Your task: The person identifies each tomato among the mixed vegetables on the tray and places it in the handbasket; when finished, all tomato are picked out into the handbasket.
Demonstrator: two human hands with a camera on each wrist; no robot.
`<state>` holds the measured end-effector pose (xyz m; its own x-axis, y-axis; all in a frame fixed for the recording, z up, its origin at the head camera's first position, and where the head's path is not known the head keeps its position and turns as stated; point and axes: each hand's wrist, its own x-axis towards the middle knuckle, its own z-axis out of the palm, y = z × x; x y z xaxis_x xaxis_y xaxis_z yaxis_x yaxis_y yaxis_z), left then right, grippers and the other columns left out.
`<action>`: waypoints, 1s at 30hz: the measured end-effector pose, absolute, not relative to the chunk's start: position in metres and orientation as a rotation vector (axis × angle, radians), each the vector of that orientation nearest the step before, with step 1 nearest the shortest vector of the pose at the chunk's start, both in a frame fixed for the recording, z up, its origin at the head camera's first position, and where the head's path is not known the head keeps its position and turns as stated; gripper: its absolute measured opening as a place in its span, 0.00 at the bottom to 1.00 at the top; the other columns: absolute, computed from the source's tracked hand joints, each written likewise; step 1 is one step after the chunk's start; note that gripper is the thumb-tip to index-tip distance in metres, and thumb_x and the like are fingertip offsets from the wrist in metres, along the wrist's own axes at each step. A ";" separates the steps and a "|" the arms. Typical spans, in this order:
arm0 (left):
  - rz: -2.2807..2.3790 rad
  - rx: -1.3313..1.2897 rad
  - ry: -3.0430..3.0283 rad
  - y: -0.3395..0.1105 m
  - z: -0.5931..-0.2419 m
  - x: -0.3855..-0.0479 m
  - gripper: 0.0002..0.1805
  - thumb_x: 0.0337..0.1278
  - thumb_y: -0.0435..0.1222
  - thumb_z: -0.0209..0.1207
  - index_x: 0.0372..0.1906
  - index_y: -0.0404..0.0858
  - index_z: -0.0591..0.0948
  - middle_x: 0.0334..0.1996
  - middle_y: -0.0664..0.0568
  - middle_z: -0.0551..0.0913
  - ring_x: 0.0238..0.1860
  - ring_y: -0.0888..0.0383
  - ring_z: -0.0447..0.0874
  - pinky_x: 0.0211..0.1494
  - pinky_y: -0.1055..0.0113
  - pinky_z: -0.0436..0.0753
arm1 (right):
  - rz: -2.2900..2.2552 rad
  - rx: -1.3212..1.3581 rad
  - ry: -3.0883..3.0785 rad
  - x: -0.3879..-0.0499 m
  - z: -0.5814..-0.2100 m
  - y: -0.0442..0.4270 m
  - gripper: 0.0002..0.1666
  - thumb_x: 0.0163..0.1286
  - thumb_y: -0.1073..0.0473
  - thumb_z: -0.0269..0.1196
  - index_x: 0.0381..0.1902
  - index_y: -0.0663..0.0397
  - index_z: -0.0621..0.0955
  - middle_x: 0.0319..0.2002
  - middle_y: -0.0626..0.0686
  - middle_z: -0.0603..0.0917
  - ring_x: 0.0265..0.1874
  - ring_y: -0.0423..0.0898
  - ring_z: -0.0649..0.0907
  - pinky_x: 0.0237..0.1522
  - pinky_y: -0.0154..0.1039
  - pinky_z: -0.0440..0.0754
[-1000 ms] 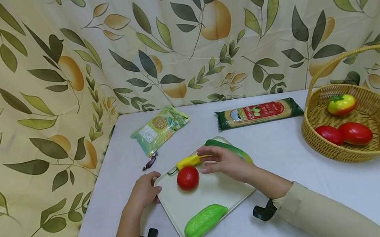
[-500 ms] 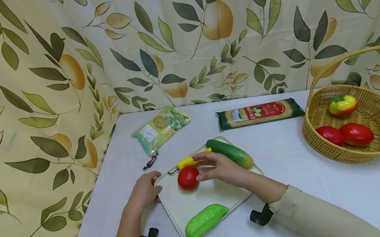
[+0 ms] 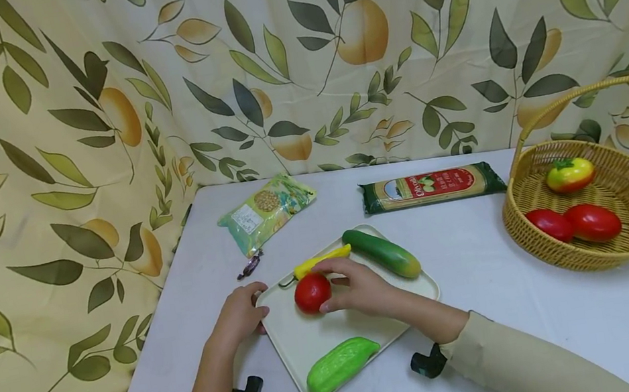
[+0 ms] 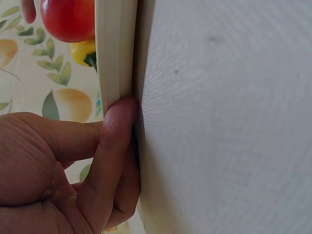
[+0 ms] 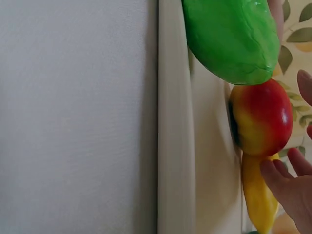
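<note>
My left hand [image 3: 239, 315] holds the near-left rim of a cream tray [image 3: 290, 362]; in the left wrist view its fingers [image 4: 119, 122] pinch that rim. On the tray, a round red tomato [image 3: 312, 293] lies beside a long yellow pepper [image 3: 321, 260]. My right hand [image 3: 359, 287] reaches around the tomato's right side, thumb low and index finger above it. In the right wrist view, its spread fingers [image 5: 275, 175] are beside the tomato's yellowish side, with the thumb apart. A dark green cucumber [image 3: 384, 253] and a light green gourd [image 3: 340, 367] also lie on the tray.
Behind the tray lie a green snack bag [image 3: 268, 211], a small wrapped candy [image 3: 249, 264] and a pasta packet [image 3: 432, 187]. A wicker basket [image 3: 514, 227] stands at the right, with two red fruits and a yellow-red one inside.
My right hand has moved left and down, from over the pepper and cucumber to the tomato's side, leaving the cucumber in full view. The left hand keeps its hold on the tray.
</note>
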<state>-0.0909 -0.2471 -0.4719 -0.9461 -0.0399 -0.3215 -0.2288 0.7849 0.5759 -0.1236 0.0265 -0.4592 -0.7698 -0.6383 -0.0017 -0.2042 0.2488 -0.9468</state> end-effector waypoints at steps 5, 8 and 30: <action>0.917 -0.221 2.680 -0.247 -0.471 -0.091 0.22 0.60 0.30 0.66 0.60 0.41 0.80 0.34 0.46 0.79 0.24 0.55 0.78 0.33 0.63 0.75 | -1.482 -0.849 2.185 -0.122 -0.460 0.023 0.39 0.57 0.62 0.77 0.66 0.53 0.76 0.66 0.51 0.73 0.65 0.52 0.72 0.62 0.51 0.75; 0.920 -0.224 2.676 -0.247 -0.471 -0.091 0.22 0.61 0.30 0.66 0.60 0.41 0.80 0.35 0.46 0.79 0.24 0.55 0.78 0.33 0.63 0.75 | -1.433 -0.889 2.237 -0.120 -0.459 0.021 0.40 0.56 0.62 0.77 0.66 0.52 0.76 0.67 0.53 0.73 0.66 0.53 0.72 0.62 0.51 0.75; 0.909 -0.225 2.673 -0.248 -0.471 -0.092 0.22 0.61 0.31 0.66 0.60 0.41 0.80 0.35 0.47 0.79 0.26 0.55 0.77 0.34 0.63 0.75 | -1.084 -1.039 2.500 -0.116 -0.463 0.013 0.36 0.59 0.61 0.75 0.65 0.48 0.77 0.69 0.55 0.70 0.66 0.56 0.71 0.61 0.51 0.75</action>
<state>-0.0922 -0.2475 -0.4710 -0.9403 -0.0485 -0.3368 -0.2437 0.7866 0.5673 -0.1155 0.0130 -0.4628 -0.7241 -0.6861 0.0700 -0.5200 0.4764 -0.7090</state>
